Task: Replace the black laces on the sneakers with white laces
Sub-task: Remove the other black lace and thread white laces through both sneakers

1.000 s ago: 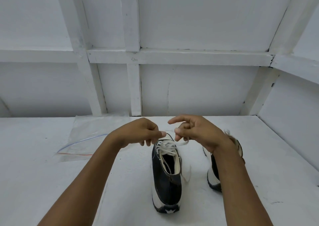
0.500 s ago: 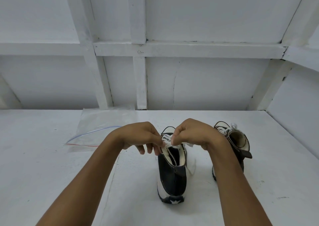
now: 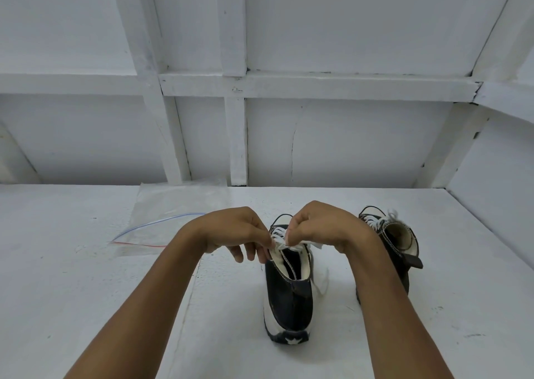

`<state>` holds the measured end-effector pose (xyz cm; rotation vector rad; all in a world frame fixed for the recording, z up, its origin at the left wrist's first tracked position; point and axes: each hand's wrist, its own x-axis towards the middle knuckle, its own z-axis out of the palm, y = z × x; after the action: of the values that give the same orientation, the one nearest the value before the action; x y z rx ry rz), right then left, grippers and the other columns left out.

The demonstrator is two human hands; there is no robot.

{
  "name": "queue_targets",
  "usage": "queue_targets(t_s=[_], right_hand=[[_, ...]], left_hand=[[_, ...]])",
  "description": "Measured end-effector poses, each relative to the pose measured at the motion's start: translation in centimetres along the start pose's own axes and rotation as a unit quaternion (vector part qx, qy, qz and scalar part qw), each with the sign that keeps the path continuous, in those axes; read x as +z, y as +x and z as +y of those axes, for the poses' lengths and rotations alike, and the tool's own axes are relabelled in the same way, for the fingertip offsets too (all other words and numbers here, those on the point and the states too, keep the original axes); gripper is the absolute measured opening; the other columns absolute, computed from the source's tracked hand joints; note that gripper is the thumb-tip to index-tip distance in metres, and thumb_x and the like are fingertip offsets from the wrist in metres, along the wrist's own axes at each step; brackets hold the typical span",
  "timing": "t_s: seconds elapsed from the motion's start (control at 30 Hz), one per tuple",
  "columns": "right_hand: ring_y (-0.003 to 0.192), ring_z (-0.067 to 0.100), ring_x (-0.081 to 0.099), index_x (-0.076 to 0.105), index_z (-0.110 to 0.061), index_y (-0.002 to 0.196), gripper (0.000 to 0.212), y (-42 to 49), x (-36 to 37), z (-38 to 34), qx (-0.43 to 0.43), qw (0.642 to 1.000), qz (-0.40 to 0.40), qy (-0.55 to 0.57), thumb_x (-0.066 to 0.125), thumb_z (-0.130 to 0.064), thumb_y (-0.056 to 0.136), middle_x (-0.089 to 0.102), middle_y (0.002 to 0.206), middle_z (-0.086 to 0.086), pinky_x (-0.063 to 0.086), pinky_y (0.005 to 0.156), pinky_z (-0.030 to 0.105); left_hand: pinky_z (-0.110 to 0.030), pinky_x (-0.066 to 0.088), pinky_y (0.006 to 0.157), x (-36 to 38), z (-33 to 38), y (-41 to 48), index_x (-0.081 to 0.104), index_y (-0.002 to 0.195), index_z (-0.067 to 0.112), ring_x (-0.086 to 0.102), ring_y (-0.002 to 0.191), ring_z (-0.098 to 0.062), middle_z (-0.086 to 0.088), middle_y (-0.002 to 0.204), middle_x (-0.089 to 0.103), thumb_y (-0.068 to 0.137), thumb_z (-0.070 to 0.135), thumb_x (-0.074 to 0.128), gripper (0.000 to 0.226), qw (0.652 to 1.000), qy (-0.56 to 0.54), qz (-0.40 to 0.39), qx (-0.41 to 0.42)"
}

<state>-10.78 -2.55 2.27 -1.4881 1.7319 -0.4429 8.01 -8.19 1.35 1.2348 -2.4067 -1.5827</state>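
Both hands are pressed together over the open top of the near sneaker (image 3: 289, 303). The left hand (image 3: 237, 234) has its thumb and forefinger pinching a white lace (image 3: 291, 244), with the other fingers curled loosely below. The right hand (image 3: 323, 228) is curled tight and pinches the same lace just beside the left fingertips. The two pinches sit so close that I cannot tell whether the lace between them is a knot, a loop or a plain crossing. A loose end of the lace hangs down the sneaker's right side, pale and blurred against the table (image 3: 72, 277).

The near sneaker stands upright on the table with its heel toward the camera and a white star on the heel's sole. The hands hide most of its lacing; only a few white rows and the toe cap show beyond the knuckles.

The second sneaker (image 3: 400, 237) stands to the right, near the first but apart from it. The right forearm covers its lower half and heel. Its collar, pull tab and a tuft of white lacing (image 3: 375, 221) at the front show.

Counted: two hands, two sneakers, both showing white lace, and one clear plastic bag (image 3: 173, 205). The bag lies flat on the table to the left, hard to make out except for its blue and red seal lines. A white panelled wall (image 3: 346, 141) stands behind.
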Motion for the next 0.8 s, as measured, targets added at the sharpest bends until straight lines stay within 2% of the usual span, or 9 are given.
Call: queue_targets(t_s=[0.17,0.33,0.47,0.53,0.67,0.73,0.8], right_hand=[[0.075,0.016,0.046,0.071,0.002,0.082,0.024,0.0,-0.1,0.3,-0.018,1.0,-0.005,0.011,0.073,-0.019,0.069,0.057,0.075,0.004,0.032,0.066,0.033],[0.075,0.019,0.045,0.072,-0.002,0.079,0.037,0.4,0.0,0.1,-0.023,1.0,0.002,0.002,0.067,-0.028,0.053,0.057,0.075,0.005,0.032,0.067,0.035],[0.069,0.02,0.04,0.073,-0.004,0.079,0.017,0.4,0.0,0.0,-0.027,0.999,-0.02,-0.02,0.073,-0.018,0.069,0.053,0.069,0.004,0.029,0.061,0.033],[0.071,0.017,0.045,0.073,-0.005,0.082,0.015,0.4,0.1,0.0,-0.028,0.998,-0.032,-0.04,0.073,-0.017,0.074,0.056,0.072,0.002,0.033,0.063,0.032],[0.069,0.012,0.047,0.069,-0.004,0.077,0.022,0.3,0.5,-0.3,-0.027,0.996,-0.052,-0.072,0.074,-0.025,0.08,0.055,0.07,-0.003,0.035,0.061,0.025],[0.064,0.011,0.044,0.063,-0.011,0.068,0.029,0.3,0.4,-0.4,-0.024,0.995,-0.06,-0.077,0.072,-0.033,0.084,0.052,0.067,-0.003,0.033,0.057,0.022],[0.065,0.011,0.044,0.058,-0.012,0.064,0.039,0.2,0.1,-0.4,-0.025,0.996,-0.059,-0.063,0.069,-0.042,0.087,0.053,0.067,-0.002,0.033,0.061,0.023]], left_hand=[[-0.024,0.051,0.061,0.0,-0.2,0.1,0.078,0.089,0.008,0.062,0.076,-0.016,-0.007,0.087,0.076,0.095,0.019,0.061,0.022,1.0,-0.003,0.002,0.002],[-0.025,0.052,0.062,0.0,-0.2,0.3,0.078,0.09,0.007,0.063,0.077,-0.017,-0.008,0.089,0.076,0.096,0.019,0.06,0.022,1.0,-0.002,0.0,0.003],[-0.025,0.052,0.061,0.0,-0.2,0.5,0.078,0.092,0.007,0.063,0.076,-0.016,-0.008,0.092,0.077,0.097,0.022,0.059,0.025,1.0,-0.006,-0.002,0.005],[-0.026,0.052,0.06,0.0,-0.4,0.6,0.077,0.094,0.004,0.063,0.077,-0.018,-0.01,0.093,0.076,0.098,0.021,0.053,0.029,1.0,-0.016,-0.007,0.0],[-0.027,0.05,0.06,-0.1,-1.5,0.8,0.072,0.097,-0.004,0.062,0.075,-0.019,-0.012,0.09,0.074,0.096,0.016,0.048,0.031,0.997,-0.061,-0.033,0.018],[-0.026,0.049,0.06,-0.3,-2.2,0.7,0.073,0.089,0.003,0.061,0.072,-0.017,-0.009,0.085,0.072,0.094,0.015,0.052,0.025,0.994,-0.093,-0.046,0.043],[-0.026,0.049,0.062,-0.4,-2.7,0.5,0.073,0.082,0.011,0.061,0.071,-0.016,-0.007,0.081,0.07,0.09,0.015,0.056,0.019,0.991,-0.105,-0.055,0.063]])
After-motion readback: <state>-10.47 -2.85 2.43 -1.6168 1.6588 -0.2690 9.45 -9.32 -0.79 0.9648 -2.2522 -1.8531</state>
